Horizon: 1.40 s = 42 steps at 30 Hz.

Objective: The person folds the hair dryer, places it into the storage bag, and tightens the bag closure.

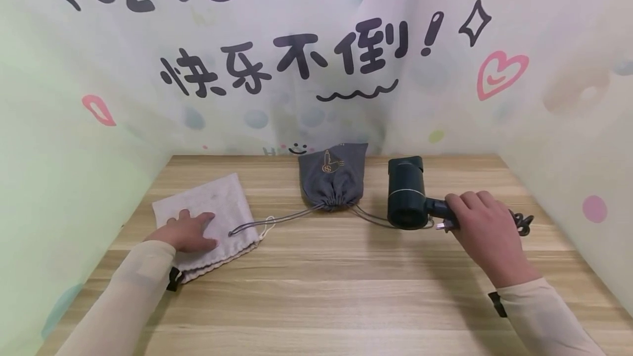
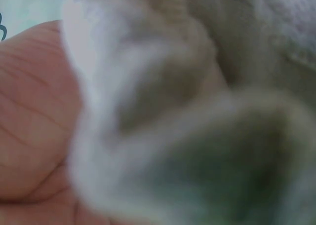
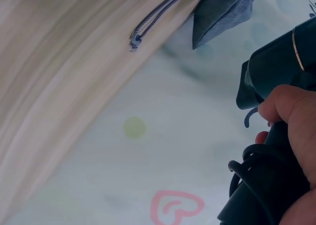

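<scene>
My left hand (image 1: 190,233) rests on a pale drawstring bag (image 1: 225,207) lying at the left of the table, its thumb and forefinger spread apart. In the left wrist view the bag's cloth (image 2: 148,136) is blurred and close, beside the palm (image 2: 34,106), and hides the fingertips. My right hand (image 1: 487,235) grips the handle of a dark green hair dryer (image 1: 406,194) at the right. The dryer's cord (image 3: 252,180) is looped along the handle, and its plug (image 1: 447,225) pokes out by the fingers.
A dark grey drawstring bag (image 1: 333,177) with a gold hair dryer print lies at the table's back middle, its cords trailing both ways. One cord end reaches over the pale bag. Behind the wooden table (image 1: 316,301) hangs a printed cloth backdrop (image 1: 277,109).
</scene>
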{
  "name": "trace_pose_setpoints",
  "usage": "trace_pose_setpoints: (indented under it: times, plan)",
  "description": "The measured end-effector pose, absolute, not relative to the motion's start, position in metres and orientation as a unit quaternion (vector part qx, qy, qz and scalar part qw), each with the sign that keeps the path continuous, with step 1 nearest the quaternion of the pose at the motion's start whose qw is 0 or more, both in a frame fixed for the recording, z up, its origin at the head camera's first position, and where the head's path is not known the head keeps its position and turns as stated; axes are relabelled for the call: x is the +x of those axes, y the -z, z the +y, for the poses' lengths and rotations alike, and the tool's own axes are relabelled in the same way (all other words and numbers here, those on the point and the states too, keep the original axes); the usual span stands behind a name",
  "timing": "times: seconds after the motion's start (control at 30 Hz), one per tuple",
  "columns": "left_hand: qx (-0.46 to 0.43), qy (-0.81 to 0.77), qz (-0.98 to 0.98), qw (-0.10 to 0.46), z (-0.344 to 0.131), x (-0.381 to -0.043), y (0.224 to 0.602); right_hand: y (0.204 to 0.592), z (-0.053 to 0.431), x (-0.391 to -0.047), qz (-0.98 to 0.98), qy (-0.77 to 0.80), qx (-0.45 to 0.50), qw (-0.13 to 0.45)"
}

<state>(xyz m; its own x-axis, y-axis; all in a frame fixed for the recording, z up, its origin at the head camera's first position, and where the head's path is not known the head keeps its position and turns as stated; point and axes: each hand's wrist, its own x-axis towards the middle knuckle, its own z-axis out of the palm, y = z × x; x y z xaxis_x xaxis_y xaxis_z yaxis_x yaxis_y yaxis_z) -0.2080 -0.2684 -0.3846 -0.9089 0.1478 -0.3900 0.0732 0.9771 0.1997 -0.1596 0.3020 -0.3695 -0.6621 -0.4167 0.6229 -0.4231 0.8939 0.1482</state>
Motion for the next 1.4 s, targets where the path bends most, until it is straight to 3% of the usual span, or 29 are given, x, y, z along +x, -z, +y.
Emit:
trace_pose_setpoints:
  times: [1.4]
  plan:
    - [0.059,-0.086,0.973,0.206,-0.270,-0.208,0.386,0.357,0.241,-0.161,-0.898,-0.025,0.272,0.344]
